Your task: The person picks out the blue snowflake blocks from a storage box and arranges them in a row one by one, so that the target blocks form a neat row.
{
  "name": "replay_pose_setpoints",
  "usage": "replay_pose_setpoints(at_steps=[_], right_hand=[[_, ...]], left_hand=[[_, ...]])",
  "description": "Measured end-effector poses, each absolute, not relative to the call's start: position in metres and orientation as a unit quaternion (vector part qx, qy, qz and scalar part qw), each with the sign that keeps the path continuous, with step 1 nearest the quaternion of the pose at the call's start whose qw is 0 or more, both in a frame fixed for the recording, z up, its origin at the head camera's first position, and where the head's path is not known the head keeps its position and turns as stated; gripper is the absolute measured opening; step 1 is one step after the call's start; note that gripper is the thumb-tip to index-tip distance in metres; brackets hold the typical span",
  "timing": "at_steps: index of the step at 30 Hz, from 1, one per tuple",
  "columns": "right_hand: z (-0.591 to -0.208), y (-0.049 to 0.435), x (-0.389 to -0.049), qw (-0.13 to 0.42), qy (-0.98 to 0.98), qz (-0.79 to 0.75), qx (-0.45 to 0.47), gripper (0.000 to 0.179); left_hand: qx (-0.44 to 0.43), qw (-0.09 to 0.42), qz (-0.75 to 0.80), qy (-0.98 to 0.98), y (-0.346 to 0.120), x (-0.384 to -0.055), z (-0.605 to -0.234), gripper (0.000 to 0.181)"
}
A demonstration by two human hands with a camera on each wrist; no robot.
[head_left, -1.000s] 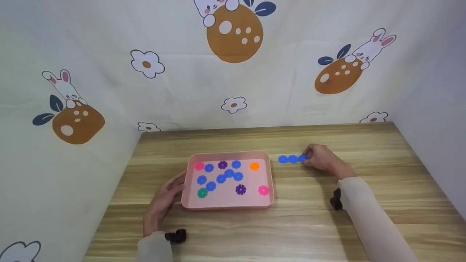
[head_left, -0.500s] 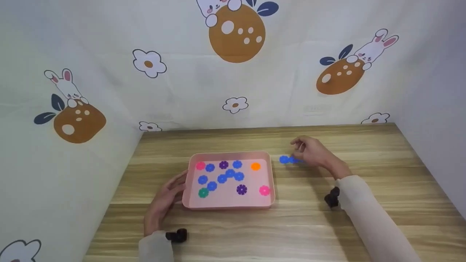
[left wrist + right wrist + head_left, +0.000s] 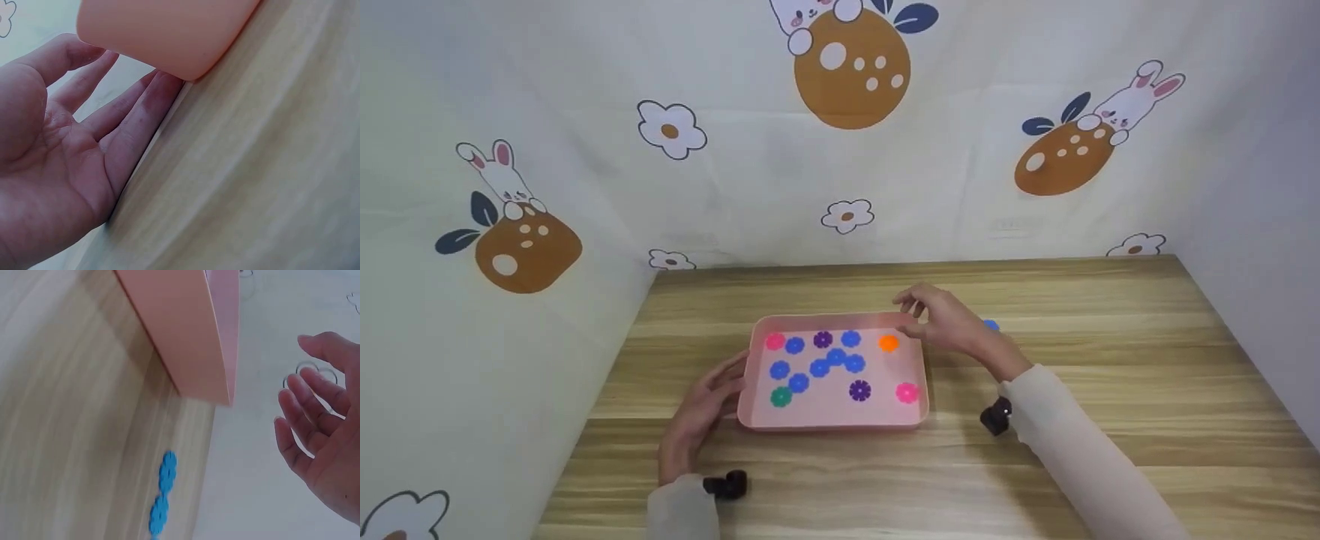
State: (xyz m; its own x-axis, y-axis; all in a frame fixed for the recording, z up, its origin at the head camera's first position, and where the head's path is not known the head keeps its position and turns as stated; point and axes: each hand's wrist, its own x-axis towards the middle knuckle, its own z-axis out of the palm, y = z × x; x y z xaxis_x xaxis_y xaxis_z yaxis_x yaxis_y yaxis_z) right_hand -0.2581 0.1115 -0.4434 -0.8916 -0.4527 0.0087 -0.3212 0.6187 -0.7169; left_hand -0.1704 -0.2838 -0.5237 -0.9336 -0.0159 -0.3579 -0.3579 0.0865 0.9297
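My left hand [image 3: 699, 409] rests its straight, spread fingers against the left wall of a pink tray [image 3: 825, 418]. In the left wrist view its fingertips reach the tray's underside corner, palm up beside the table. My right hand [image 3: 952, 322] hovers over the tray's right back corner, fingers loosely bent and holding nothing. Beneath and behind it a row of blue flower-shaped snap discs [image 3: 167, 471] lies on the table, mostly hidden by the forearm in the head view. Inside the tray lie several blue discs [image 3: 780, 370], an orange disc [image 3: 889, 343] and a green disc [image 3: 781, 397].
Purple discs [image 3: 860, 390] and pink discs [image 3: 907, 392] are also in the tray. The wooden table [image 3: 840, 480] runs back to a patterned cloth wall [image 3: 750, 180]. A black camera mount is strapped to each wrist.
My right hand let go of the blue row of discs, lifted, and moved left to the tray's right back corner. My left hand stayed at the tray.
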Motion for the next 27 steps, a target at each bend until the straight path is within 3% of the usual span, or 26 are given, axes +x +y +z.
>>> replay_pose_setpoints(at_steps=[16, 27], right_hand=[[-0.472, 0.052, -0.245, 0.117, 0.892, -0.37, -0.232, 0.033], [-0.482, 0.043, -0.241, 0.182, 0.882, -0.383, -0.206, 0.037]], left_hand=[[-0.114, 0.124, 0.666, 0.726, -0.284, -0.168, -0.522, 0.048], [-0.112, 0.123, 0.669, 0.724, -0.283, -0.168, -0.523, 0.051]])
